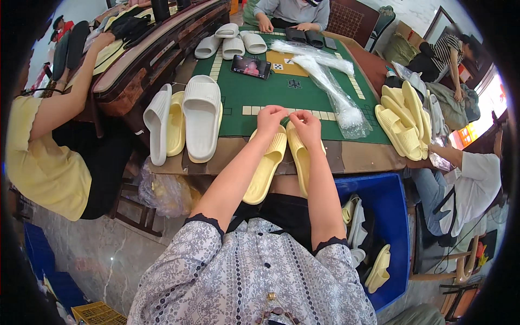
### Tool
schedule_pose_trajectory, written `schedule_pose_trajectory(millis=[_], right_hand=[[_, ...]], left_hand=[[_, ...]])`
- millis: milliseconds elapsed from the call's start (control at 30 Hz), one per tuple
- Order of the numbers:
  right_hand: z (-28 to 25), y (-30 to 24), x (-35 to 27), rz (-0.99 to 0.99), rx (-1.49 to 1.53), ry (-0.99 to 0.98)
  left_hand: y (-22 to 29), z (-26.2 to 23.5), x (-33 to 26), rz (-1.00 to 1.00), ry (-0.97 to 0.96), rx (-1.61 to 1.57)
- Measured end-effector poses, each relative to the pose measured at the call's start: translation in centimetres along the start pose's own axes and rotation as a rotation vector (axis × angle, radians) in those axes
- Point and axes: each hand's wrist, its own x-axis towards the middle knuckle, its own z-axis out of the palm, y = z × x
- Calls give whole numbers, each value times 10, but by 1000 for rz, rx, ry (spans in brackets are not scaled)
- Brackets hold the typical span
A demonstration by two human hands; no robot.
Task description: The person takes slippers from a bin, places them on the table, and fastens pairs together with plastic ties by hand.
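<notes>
A pair of yellow slide slippers lies side by side at the table's near edge, toes away from me: the left slipper and the right slipper. Over their straps, my left hand and my right hand meet almost fingertip to fingertip. Both are closed in a pinch; whatever thin thing may be between the fingers is too small to make out. Just beyond them runs a row of pale tiles printed on the green mat. Clear plastic fasteners in a bag lie to the right of my hands.
Grey slippers stand at left, more grey ones farther back. A phone shows a video. Yellow slippers are piled at right. A blue crate below holds loose slippers. Co-workers sit left, right and across the table.
</notes>
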Motion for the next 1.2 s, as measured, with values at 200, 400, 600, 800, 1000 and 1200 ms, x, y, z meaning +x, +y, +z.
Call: schedule_pose_trajectory(millis=[200, 400, 600, 800, 1000, 1200], right_hand=[[-1, -4, -2, -37, -4, 60], [-3, -9, -3, 32, -58, -20], [-4, -9, -2, -6, -55, 45], [-2, -12, -2, -12, -29, -4], [2, 7, 3, 6, -9, 152], [-3, 7, 5, 32, 77, 219]], left_hand=[[-3, -4, 3, 10, 12, -19], [-5, 2, 2, 126, 21, 55], [0, -1, 3, -15, 64, -88], [0, 2, -2, 64, -45, -4], [30, 5, -22, 450, 18, 114], [94, -17, -105, 645, -21, 650]])
